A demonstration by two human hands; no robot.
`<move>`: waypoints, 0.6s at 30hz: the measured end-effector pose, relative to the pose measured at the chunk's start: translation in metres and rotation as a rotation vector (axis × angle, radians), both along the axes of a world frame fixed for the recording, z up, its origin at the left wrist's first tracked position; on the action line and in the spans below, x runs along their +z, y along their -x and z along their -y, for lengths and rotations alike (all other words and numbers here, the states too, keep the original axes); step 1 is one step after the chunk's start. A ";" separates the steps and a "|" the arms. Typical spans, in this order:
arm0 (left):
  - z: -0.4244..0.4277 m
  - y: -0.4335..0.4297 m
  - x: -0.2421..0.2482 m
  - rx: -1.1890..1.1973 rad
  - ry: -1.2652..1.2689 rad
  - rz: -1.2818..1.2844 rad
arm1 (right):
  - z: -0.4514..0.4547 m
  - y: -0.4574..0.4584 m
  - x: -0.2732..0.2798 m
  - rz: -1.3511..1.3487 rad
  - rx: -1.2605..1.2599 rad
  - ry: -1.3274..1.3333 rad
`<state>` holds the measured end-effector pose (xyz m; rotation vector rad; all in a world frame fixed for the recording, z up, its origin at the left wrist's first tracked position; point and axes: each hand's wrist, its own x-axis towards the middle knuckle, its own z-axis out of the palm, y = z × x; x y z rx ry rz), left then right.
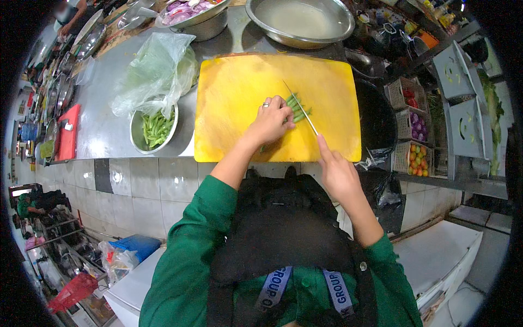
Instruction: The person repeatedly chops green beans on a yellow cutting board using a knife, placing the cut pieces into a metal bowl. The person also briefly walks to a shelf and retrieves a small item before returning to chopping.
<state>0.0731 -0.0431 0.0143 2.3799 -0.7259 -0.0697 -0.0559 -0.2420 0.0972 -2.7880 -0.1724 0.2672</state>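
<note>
On a yellow cutting board (233,98) lies a small bunch of green beans (300,116). My left hand (273,118), with a ring on one finger, grips the left part of the bunch, its fingers curled over it. The knife (304,110) is in my right hand (337,171), its blade slanting across the beans, the tip pointing away from me. Whether the blade touches the board cannot be told. Left of the board, a metal bowl (133,135) holds cut green beans (157,130). A translucent plastic bag (163,69) with green contents leans over the bowl's far rim.
A large metal basin (347,30) of cloudy liquid and a bowl of sliced onions (184,12) stand beyond the board. A red cutting board (68,137) lies at far left. Crates (400,157) of vegetables stand at right. Another person (30,206) is at the far left.
</note>
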 end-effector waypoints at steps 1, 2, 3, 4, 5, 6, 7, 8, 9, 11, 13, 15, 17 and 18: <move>0.000 0.001 -0.001 -0.002 -0.006 0.001 | -0.005 -0.013 -0.009 -0.005 -0.004 0.013; -0.001 0.000 0.000 -0.007 -0.017 0.001 | -0.008 -0.027 -0.016 0.084 0.014 -0.035; -0.001 -0.001 0.001 -0.018 -0.032 0.039 | -0.010 -0.041 -0.022 0.149 0.024 -0.070; -0.001 0.000 0.002 -0.035 -0.053 0.068 | -0.011 -0.044 -0.026 0.209 0.024 -0.096; 0.000 -0.001 0.003 -0.055 -0.071 0.102 | -0.010 -0.044 -0.028 0.123 -0.049 -0.218; 0.001 0.000 0.005 -0.006 -0.059 0.140 | -0.006 -0.047 -0.029 0.042 -0.125 -0.326; 0.004 0.004 0.006 0.047 -0.041 0.178 | 0.001 -0.046 -0.026 -0.005 -0.168 -0.474; 0.006 0.005 0.006 0.102 -0.007 0.204 | 0.009 -0.047 -0.023 -0.114 -0.298 -0.487; 0.009 0.006 0.007 0.155 -0.078 0.234 | 0.021 -0.041 -0.017 -0.197 -0.397 -0.542; 0.015 0.011 0.008 0.267 -0.207 0.251 | 0.045 -0.038 -0.007 -0.224 -0.555 -0.610; 0.023 0.016 0.010 0.220 -0.404 0.285 | 0.060 -0.038 0.001 -0.127 -0.697 -0.539; 0.022 0.016 0.014 0.121 -0.507 0.313 | 0.066 -0.035 0.007 0.036 -0.750 -0.320; 0.019 0.020 0.018 -0.042 -0.484 0.358 | 0.059 -0.031 0.008 0.029 -0.556 -0.340; 0.014 0.020 0.021 -0.113 -0.498 0.358 | 0.052 -0.030 0.007 0.002 -0.502 -0.307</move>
